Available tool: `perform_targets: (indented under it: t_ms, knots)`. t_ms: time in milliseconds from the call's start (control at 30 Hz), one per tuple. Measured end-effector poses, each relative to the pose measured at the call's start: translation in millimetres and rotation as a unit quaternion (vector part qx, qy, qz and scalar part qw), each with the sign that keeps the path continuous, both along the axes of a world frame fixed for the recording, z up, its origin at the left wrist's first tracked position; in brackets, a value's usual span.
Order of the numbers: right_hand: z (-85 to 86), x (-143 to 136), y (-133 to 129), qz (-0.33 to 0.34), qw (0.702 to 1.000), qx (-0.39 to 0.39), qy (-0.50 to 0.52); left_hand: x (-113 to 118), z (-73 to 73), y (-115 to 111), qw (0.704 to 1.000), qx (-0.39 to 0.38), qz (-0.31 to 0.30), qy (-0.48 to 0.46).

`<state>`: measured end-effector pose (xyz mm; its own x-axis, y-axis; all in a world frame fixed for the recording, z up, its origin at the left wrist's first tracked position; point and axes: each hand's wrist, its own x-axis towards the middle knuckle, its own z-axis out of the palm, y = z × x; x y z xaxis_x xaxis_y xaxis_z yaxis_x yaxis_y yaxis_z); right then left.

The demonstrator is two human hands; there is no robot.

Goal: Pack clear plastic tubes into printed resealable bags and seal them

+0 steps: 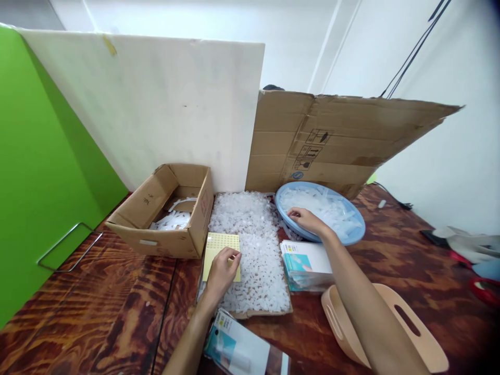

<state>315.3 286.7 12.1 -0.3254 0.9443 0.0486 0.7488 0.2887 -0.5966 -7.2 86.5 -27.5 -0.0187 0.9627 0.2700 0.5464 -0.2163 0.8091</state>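
Observation:
My left hand (224,269) is over the right part of a yellow sheet with rows of small dots (222,241), its thumb and fingertips close together; what they hold, if anything, is too small to tell. Under the sheet spreads a tray of small translucent white pieces (263,260). My right hand (307,220) hangs at the near left edge of a blue basin (357,235) filled with clear plastic pieces (320,205). Its fingers are curled together, and anything between them is hidden.
An open cardboard box (164,242) with white scraps stands left. Packaged cards (307,263) lie in a stack below the basin, another package (242,349) at the near edge. A peach basket (422,344) sits under my right forearm. White and cardboard panels (281,140) stand behind.

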Motion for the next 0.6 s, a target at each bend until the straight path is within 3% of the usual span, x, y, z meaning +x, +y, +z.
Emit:
perform_targets:
  t_ms: [233, 467, 600]
  knots:
    - [0.7, -4.6, -1.9, -0.016, 1.000, -0.007, 0.023, -0.2, -0.8, -8.2, 1.000, -0.017, 0.005, -0.015]
    - [-8.7, -10.4, -6.8, -0.085, 0.995, 0.034, 0.042, 1.7, -4.1, -13.2, 0.999, -0.027, -0.004, -0.020]
    - [-5.7, -10.0, -0.9, -0.117, 0.991, 0.050, 0.030, 0.3, 0.6, -16.6, 0.999, -0.026, -0.002, -0.023]
